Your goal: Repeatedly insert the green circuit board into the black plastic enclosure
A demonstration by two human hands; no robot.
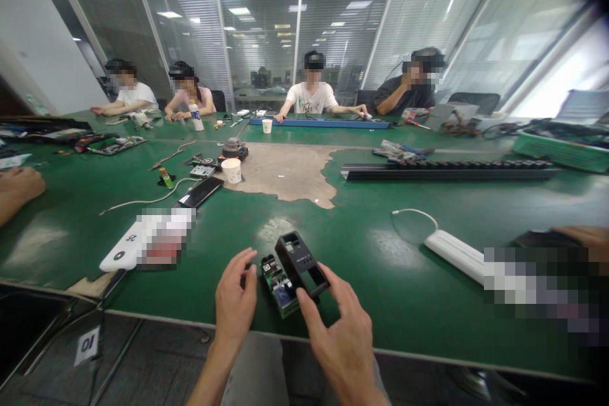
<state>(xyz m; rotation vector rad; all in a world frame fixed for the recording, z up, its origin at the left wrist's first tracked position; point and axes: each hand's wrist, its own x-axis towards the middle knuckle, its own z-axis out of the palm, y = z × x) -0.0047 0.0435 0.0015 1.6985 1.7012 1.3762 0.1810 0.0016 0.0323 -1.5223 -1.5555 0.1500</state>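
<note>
Between my two hands, near the front edge of the green table (200, 292), lies a green circuit board (280, 288) with dark and blue parts on it. My right hand (340, 323) grips a black plastic housing (301, 263) with window cut-outs, thumb on its near side and fingers on its right side. The housing is tilted and overlaps the right part of the board; whether they touch I cannot tell. Left of the board, my left hand (236, 295) is held with its fingers apart and nothing in it.
A white power bank (124, 247) and a black phone (202, 192) lie to the left. Paper cups (231, 171) stand farther back. A long black rail (447, 171) and a white strip-shaped device (454, 257) lie to the right. Several people sit around the table.
</note>
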